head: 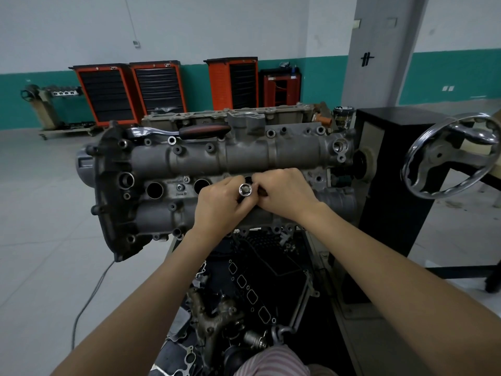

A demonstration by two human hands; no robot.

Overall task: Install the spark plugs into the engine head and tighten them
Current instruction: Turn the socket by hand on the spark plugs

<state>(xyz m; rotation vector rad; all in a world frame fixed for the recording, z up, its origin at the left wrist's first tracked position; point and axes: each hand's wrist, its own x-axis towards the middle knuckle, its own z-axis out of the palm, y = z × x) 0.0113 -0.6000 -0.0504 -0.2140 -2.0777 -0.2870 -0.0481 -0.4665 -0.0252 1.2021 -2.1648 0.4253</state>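
Three orange tool cabinets (160,86) stand along the far green-and-white wall, with a smaller red cart (280,88) to their right. Far left sits another engine stand (48,104). A chrome handwheel (450,156) (spoked) juts out at right, beside a grey pillar (379,50). A cable (89,299) trails across the floor.

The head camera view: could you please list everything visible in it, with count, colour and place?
engine head: one, grey, centre, on a stand
plug wells: two open, dark, left of the hands
socket: one, chrome, between both hands
ratchet: one, chrome with a black-red handle, lying atop the engine head
handwheel: one, chrome, right
tool cabinets: three, orange, back wall
loose parts: many, dark, below the engine head
left hand: holds the socket
right hand: fingers at the socket
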